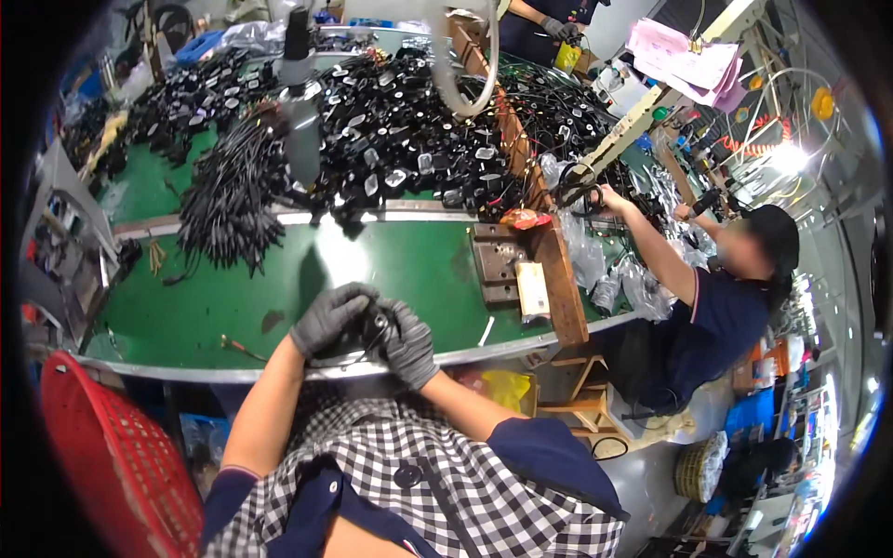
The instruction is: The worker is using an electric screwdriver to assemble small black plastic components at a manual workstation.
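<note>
A cable bundle lies beyond the hands, a basket left, a block right.

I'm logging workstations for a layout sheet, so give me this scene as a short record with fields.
Left hand: grey-gloved left hand, fingers at a small dark part
Right hand: grey-gloved right hand, at the same part; its exact shape is unclear
Surface: green tabletop
Far side: heap of black parts, with a bundle of black cables at its left
Right side: metal block beside a wooden divider
Lower left: red basket
Others nearby: co-worker in a dark cap, beyond the divider
</note>
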Motion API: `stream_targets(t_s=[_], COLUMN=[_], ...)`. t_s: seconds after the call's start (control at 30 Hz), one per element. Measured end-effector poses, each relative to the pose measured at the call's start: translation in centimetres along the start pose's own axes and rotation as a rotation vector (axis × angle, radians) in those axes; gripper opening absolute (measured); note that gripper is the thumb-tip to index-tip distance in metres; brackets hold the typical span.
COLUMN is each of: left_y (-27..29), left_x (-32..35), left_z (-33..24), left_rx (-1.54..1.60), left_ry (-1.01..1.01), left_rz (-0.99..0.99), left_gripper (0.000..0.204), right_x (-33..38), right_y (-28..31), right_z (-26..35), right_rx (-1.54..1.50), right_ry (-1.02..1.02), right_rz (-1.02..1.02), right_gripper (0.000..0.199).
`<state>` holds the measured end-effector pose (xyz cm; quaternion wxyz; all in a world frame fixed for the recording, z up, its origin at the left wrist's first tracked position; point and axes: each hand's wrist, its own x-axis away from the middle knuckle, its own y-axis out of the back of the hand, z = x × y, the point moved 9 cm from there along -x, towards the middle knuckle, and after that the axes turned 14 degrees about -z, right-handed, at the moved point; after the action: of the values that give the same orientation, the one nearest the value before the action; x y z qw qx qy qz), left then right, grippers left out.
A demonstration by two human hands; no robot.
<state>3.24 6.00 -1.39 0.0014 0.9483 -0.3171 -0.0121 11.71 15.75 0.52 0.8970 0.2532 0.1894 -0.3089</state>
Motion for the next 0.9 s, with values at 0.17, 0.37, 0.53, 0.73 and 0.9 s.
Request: stream_targets(t_s=[0.17, 0.37, 0.53, 0.73, 0.9], left_y=[1.1, 1.2, 1.3, 1.3, -1.3], left_x=[0.2, -0.3, -0.7, -0.6, -1.1], left_z=[0.6, 3.9, 3.2, 3.5, 2.0], left_rx=[-0.042, -0.063, -0.103, -0.028, 0.438], left_ry=[-0.070, -0.050, -0.011, 0.195, 0.550], left_rz=[-0.026, -0.143, -0.142, -0.060, 0.201], left_gripper=[0.026, 0.025, 0.024, 0.024, 0.028], right_x=[0.3, 0.7, 0.5, -0.2, -5.7], right_y=[-0.9, -0.5, -0.3, 1.6, 0.8], right_z=[1.2, 1.9, 1.7, 4.1, 3.0], right_rx=[0.124, 0.247, 0.344, 0.292, 0.194], right_ry=[0.102, 0.141, 0.133, 0.306, 0.307], right_rz=[-0.059, -0.107, -0.077, -0.240, 0.071], right_gripper=[0.025, 0.026, 0.027, 0.027, 0.024])
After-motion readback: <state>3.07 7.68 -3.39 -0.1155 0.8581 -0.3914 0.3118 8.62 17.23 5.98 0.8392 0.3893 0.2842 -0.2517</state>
